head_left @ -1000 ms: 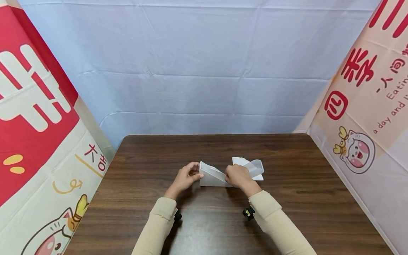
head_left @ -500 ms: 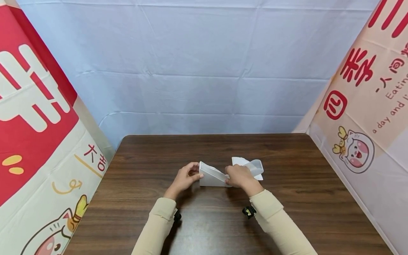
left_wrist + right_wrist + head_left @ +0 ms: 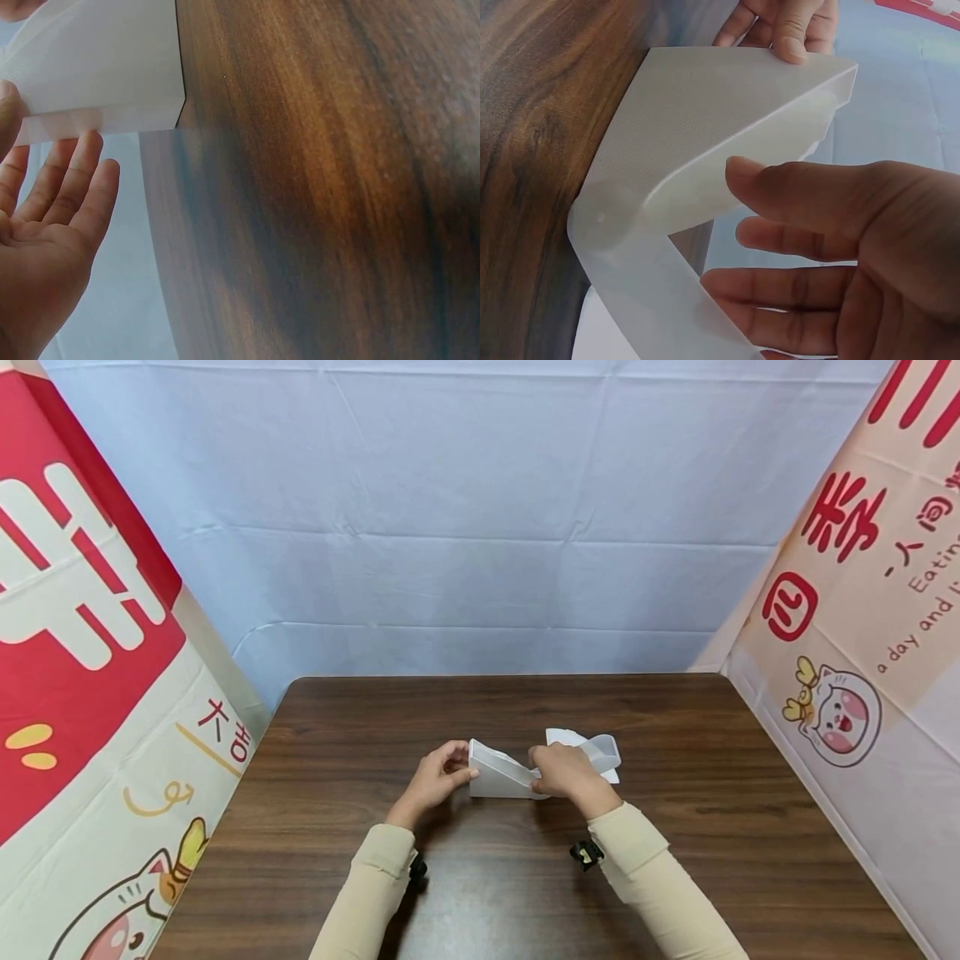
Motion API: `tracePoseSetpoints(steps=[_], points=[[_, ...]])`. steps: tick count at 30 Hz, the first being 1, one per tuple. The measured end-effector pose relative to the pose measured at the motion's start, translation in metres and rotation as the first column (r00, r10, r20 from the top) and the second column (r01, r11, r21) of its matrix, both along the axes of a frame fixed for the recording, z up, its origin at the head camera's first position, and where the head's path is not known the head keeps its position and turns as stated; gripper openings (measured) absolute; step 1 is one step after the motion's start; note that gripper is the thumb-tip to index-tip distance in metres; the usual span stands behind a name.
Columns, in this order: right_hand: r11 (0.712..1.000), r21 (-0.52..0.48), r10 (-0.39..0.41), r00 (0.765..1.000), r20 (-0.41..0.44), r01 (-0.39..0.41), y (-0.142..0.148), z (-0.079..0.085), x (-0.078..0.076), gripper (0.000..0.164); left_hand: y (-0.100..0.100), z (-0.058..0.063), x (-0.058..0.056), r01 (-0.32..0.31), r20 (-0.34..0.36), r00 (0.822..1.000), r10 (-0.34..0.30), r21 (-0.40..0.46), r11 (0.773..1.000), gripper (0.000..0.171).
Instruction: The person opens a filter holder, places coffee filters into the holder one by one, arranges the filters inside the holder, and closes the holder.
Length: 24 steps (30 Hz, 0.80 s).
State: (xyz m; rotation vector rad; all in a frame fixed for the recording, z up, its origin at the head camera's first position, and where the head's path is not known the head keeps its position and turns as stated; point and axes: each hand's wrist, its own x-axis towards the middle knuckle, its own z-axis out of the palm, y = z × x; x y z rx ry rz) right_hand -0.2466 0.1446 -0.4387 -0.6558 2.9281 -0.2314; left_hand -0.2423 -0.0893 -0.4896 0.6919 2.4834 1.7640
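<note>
A white box with slanting sides (image 3: pixel 498 781) stands on the table, white paper-like contents (image 3: pixel 787 146) showing along its top. Its translucent lid (image 3: pixel 606 753) is swung back to the right on a hinge (image 3: pixel 600 217). My left hand (image 3: pixel 435 783) holds the box's left end, thumb on the near wall and fingers around the end wall. Over the hinge end is my right hand (image 3: pixel 562 774). In the right wrist view its thumb lies across the opening and its loosely extended fingers are beside the lid's edge; whether thumb and index touch the contents is unclear.
White paper (image 3: pixel 564 737) lies under and behind the raised lid. The dark wooden table (image 3: pixel 337 718) ends at a pale blue cloth (image 3: pixel 480 585) at the back. Printed cloths (image 3: pixel 832 710) hang at both sides.
My right hand has shifted very slightly, its thumb showing a bit more by the hinge. My left hand, the box and the lid stay where they were.
</note>
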Motion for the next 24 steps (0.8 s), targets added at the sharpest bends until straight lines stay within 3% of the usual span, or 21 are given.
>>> tracePoseSetpoints(steps=[11, 17, 24], points=[[0.999, -0.024, 0.027, 0.999, -0.04, -0.028, 0.002, 0.009, -0.002, 0.028, 0.0, 0.001, 0.0, 0.007, 0.01, 1.0, -0.007, 0.0, 1.0, 0.031], [0.994, -0.067, 0.084, 0.99, -0.114, -0.092, 0.006, 0.02, -0.001, 0.032, 0.0, 0.002, 0.001, 0.007, 0.015, 1.0, -0.007, 0.005, 1.0, 0.031], [0.992, -0.078, 0.083, 0.982, -0.168, -0.097, 0.012, 0.029, -0.002, 0.031, 0.0, 0.001, 0.001, 0.006, 0.017, 1.0, -0.006, 0.007, 1.0, 0.032]])
